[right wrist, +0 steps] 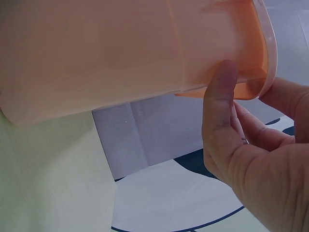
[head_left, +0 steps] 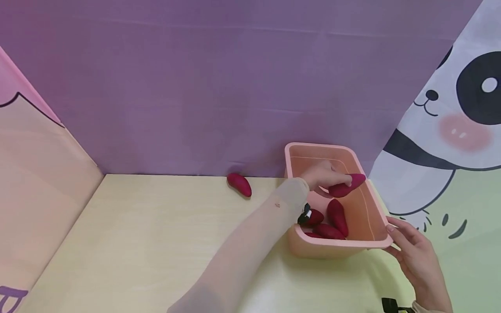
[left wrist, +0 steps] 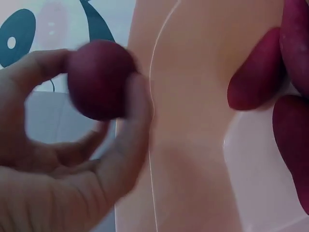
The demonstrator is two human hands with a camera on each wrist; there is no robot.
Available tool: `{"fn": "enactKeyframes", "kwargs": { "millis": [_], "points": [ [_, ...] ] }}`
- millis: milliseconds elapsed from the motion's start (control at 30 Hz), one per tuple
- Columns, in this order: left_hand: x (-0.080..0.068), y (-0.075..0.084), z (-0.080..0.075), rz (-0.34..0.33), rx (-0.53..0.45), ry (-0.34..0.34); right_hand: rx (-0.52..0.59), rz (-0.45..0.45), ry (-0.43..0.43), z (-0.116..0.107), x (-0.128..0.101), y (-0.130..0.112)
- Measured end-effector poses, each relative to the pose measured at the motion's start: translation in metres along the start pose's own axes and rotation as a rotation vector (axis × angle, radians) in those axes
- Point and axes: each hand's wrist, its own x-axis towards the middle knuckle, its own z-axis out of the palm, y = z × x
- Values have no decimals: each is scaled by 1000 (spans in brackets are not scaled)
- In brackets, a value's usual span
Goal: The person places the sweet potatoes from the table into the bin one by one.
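Sweet potato over the bin, left hand pinching it.

My left hand grips a red sweet potato by thumb and fingers, held above the pink bin near its right wall; others lie inside. My right hand clasps the bin's near right corner. Best lower it clear of the wall, bin steadied. One more potato lies on the table.

Wide bare table lies open on the left with only one stray sweet potato near the purple backdrop, while the pink bin crowds the right, its floor filling with sweet potatoes and walls hemming any reach.
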Motion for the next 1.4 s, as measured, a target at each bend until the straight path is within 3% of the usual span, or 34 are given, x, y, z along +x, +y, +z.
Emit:
{"fn": "enactKeyframes", "kwargs": {
  "millis": [200,333,433,500,633,800,933,1100,1233,1400],
  "points": [
    [1,-2,16,-1,323,-83,-34,6,10,-2,0,-3],
    [0,-4,30,3,569,-92,-25,4,11,-2,0,-3],
    [-3,-4,36,17,680,-86,-22,10,13,-3,0,-3],
    [-7,-1,35,56,676,-71,-32,10,16,-2,1,-3],
    [-16,12,31,124,574,-49,-37,10,22,-3,2,-3],
    [-27,28,25,141,544,-59,-19,19,30,-4,1,-4],
    [-34,32,18,173,497,-85,-7,24,30,-4,0,-3],
    [-41,22,3,243,365,-120,9,4,19,-4,1,-3],
    [-50,8,-14,252,224,-124,9,-4,9,-4,2,-2],
    [-71,-11,-40,251,209,-47,20,1,-5,-6,3,-2]
  ]
}}
